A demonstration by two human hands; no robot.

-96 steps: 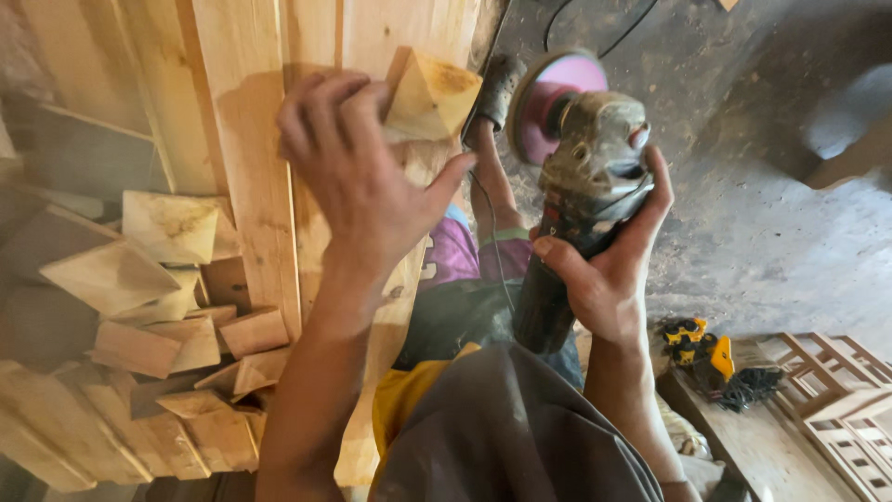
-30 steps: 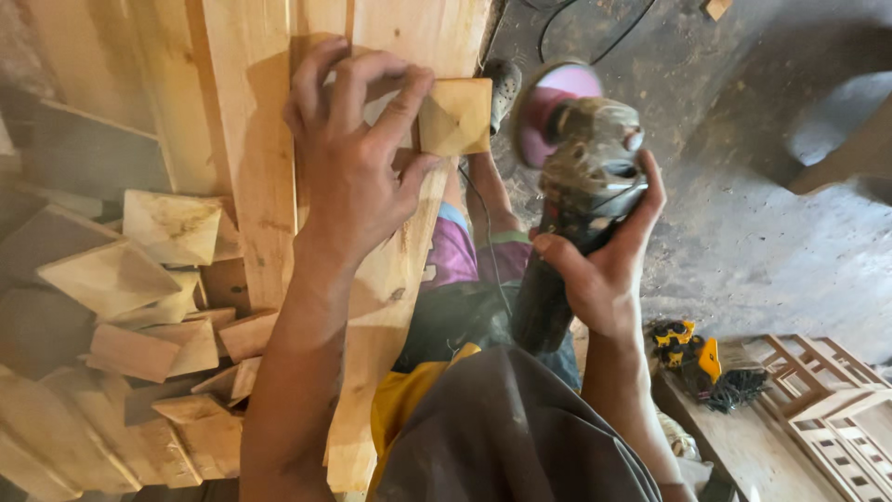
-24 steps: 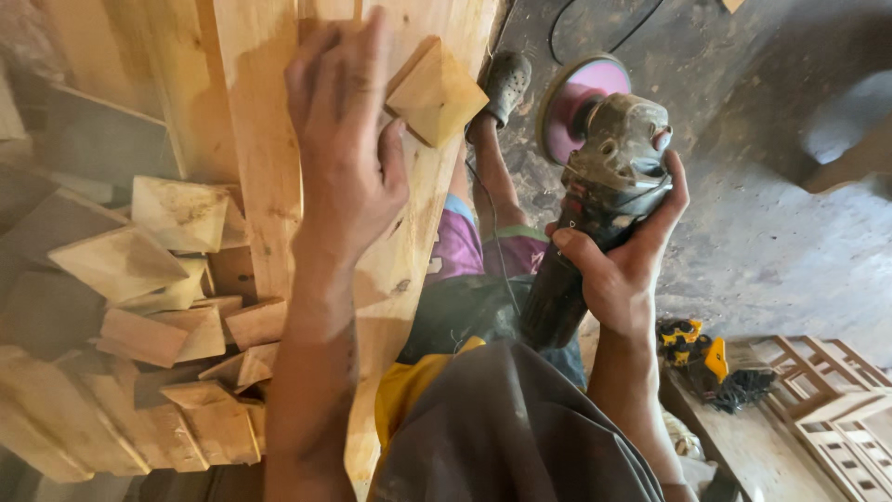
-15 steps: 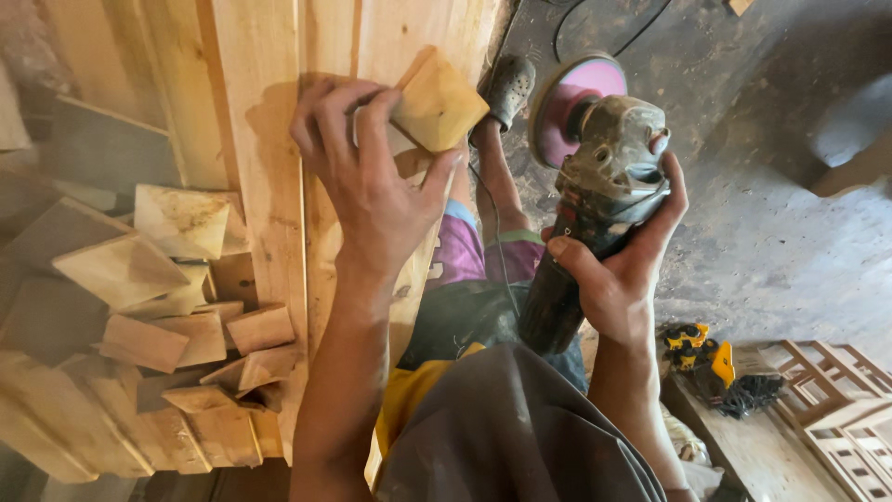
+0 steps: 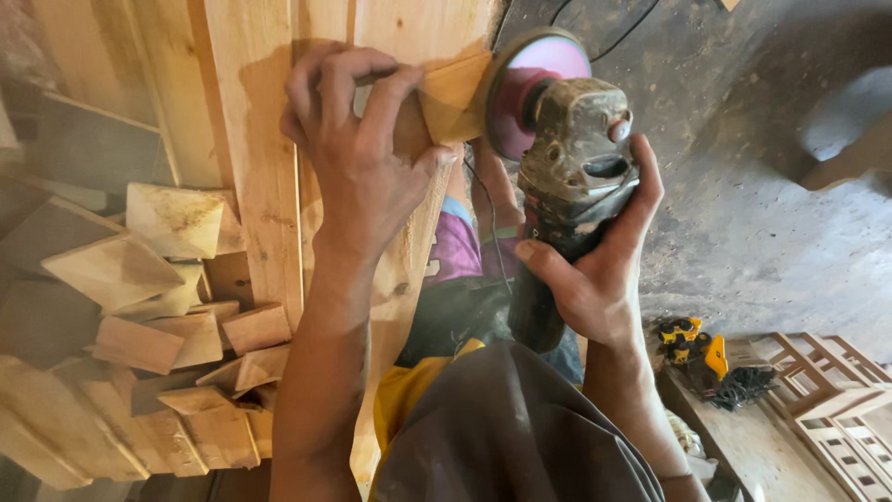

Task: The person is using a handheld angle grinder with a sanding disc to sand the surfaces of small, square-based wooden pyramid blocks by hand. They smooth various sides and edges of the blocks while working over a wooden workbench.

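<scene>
Between my two hands, a small wooden block (image 5: pixel 452 93) touches the pink sanding disc (image 5: pixel 520 93) of an angle grinder (image 5: pixel 571 177). My left hand (image 5: pixel 362 158) pinches the block against upright planks (image 5: pixel 260 139); my right hand (image 5: pixel 595 279) is wrapped tight round the grinder's body. Left of my forearm lie cut wooden wedges (image 5: pixel 167 270).

The left hand (image 5: pixel 358 153) covered much of the small wooden block (image 5: pixel 452 95), and the grinder's pink sanding disc (image 5: pixel 530 88) hid the block's right edge. The grinder's lower body vanished inside the right hand (image 5: pixel 595 279). The latticed wooden frames (image 5: pixel 836 400) ran off the picture's right edge.
</scene>
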